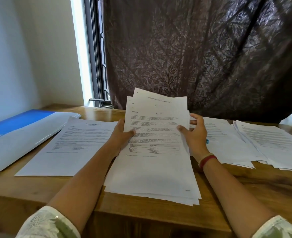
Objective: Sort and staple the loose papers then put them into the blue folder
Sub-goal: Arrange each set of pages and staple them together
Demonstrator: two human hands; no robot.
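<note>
I hold a stack of printed white papers (156,134) up off the wooden table, tilted toward me, its sheets fanned at the top and bottom. My left hand (122,133) grips the stack's left edge. My right hand (194,133) holds its right edge, thumb on the front page. The blue folder (21,133) lies open at the left of the table. Next to the folder, a single printed sheet (73,145) lies flat. To the right lie two more paper piles (227,143) (270,143). A small blue object (207,141) peeks out behind my right hand.
The wooden table (244,189) runs across the view, its front edge close to me. A dark patterned curtain (193,57) hangs behind it, and a window frame (97,66) stands at the back left. A white wall (21,57) fills the left.
</note>
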